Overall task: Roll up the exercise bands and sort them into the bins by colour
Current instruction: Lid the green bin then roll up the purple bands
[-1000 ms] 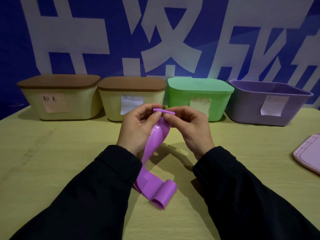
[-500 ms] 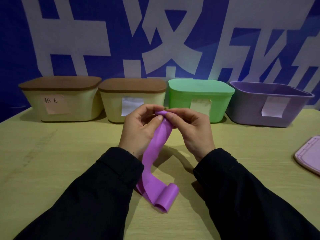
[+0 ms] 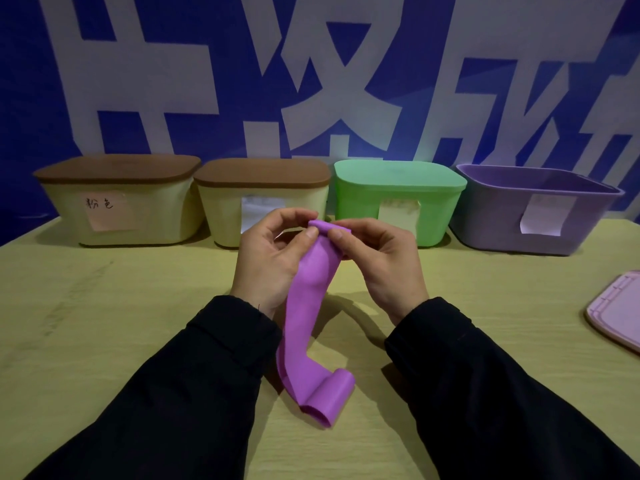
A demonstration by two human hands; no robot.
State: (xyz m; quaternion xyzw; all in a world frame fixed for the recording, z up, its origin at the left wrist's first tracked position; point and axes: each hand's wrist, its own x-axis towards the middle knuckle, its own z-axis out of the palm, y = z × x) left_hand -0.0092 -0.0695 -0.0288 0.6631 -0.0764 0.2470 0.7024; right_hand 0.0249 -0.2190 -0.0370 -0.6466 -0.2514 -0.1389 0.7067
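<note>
A purple exercise band (image 3: 310, 306) hangs from my two hands down to the table, where its lower end lies in a loose fold. My left hand (image 3: 270, 261) and my right hand (image 3: 384, 268) both pinch the band's top end, which is curled into a small roll between the thumbs and fingers. Four bins stand in a row at the back: a cream bin with a brown lid and a pink note (image 3: 121, 216), a second cream bin with a brown lid (image 3: 225, 209), a green bin with a green lid (image 3: 398, 202) and an open purple bin (image 3: 502, 220).
A pink lid (image 3: 616, 306) lies on the table at the right edge. The yellow-green table (image 3: 104, 323) runs wide on both sides of my arms. A blue wall with large white characters stands right behind the bins.
The band's top end has been curled tighter between my fingers. The hanging part has shortened a little and the hands stay in nearly the same place.
</note>
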